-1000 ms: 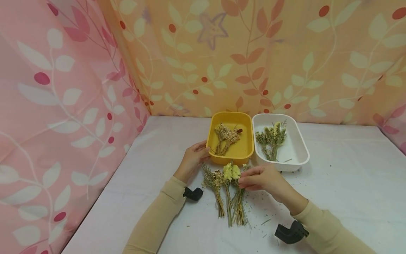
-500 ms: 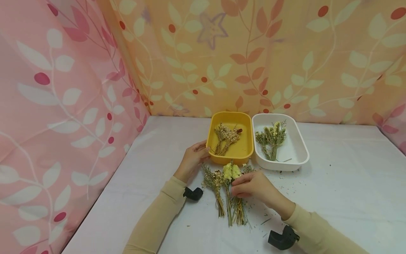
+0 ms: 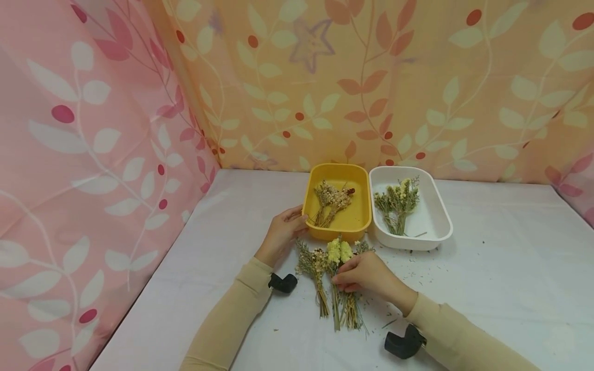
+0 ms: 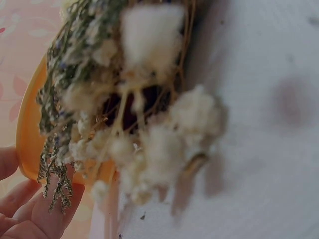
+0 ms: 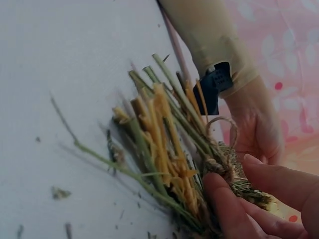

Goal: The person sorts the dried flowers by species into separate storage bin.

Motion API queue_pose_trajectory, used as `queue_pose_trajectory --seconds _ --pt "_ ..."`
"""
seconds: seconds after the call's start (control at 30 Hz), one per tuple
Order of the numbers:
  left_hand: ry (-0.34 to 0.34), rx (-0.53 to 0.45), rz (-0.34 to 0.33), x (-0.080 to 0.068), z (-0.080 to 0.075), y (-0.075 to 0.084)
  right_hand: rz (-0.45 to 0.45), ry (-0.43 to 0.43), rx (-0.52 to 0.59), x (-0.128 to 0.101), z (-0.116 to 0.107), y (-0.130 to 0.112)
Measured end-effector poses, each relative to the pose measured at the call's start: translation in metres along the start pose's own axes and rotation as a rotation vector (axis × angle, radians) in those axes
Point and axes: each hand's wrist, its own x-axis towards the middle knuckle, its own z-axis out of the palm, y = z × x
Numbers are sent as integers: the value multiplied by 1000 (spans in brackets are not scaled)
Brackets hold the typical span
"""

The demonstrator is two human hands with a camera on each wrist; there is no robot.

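Observation:
My right hand (image 3: 364, 278) pinches the tied part of the middle dried flower bunch (image 3: 334, 252), which has pale yellow blooms. In the right wrist view, thumb and forefinger are at its twine tie (image 5: 219, 167). My left hand (image 3: 283, 232) rests with extended fingers against the left front corner of the yellow box (image 3: 359, 221). Left of the middle bunch lies a bunch of small cream flowers (image 3: 320, 263); its blooms blur across the left wrist view. On the right lies a thick-stemmed bunch (image 3: 351, 312), partly covered by my right hand.
Beige dried bunches (image 3: 334, 198) lie in the yellow box. The white box (image 3: 436, 226) right beside it holds green and yellow bunches (image 3: 399, 201). Plant crumbs are scattered over the white tablecloth (image 3: 501, 268). A patterned curtain (image 3: 325, 103) hangs behind.
My right hand has moved left and slightly down, from the right bunch's flower heads to the middle bunch's stems. The left hand and both boxes have stayed put.

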Motion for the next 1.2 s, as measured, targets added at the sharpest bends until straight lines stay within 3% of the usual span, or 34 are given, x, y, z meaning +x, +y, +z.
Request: queue_pose_trajectory --seconds 0.27,0.47,0.77,1.2 --pt "2 -1 0 -1 -2 -1 -1 45 -120 7 9 3" --pt "-7 -11 1 -2 -3 -1 7 33 -124 7 10 1" --pt "0 -10 7 -2 -1 0 0 -4 -35 4 3 5" --pt "2 -18 16 0 0 -2 27 6 98 -12 -9 -1"
